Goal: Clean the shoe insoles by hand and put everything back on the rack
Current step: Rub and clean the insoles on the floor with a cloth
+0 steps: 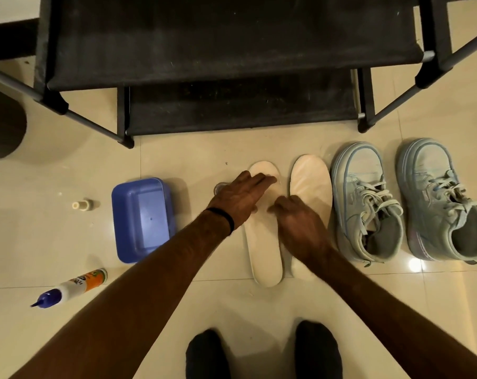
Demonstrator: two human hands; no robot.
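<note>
Two cream insoles lie side by side on the tiled floor, the left insole (264, 250) and the right insole (311, 184). My left hand (238, 198) rests flat on the toe half of the left insole, fingers stretched out. My right hand (300, 222) lies with bent fingers across the gap between the two insoles, touching the left one's edge. Right of the insoles stand two pale blue sneakers, one (366, 198) close by and one (442, 198) farther right, both without insoles. The black shoe rack (226, 58) stands just beyond, its shelves bare.
A blue plastic tub (143, 217) sits left of the insoles. Farther left lie a small white cap (81, 205) and a squeeze bottle (73, 285) with a blue nozzle. My dark-socked feet (262, 354) are at the bottom edge. A small clear item (220, 187) peeks out behind my left hand.
</note>
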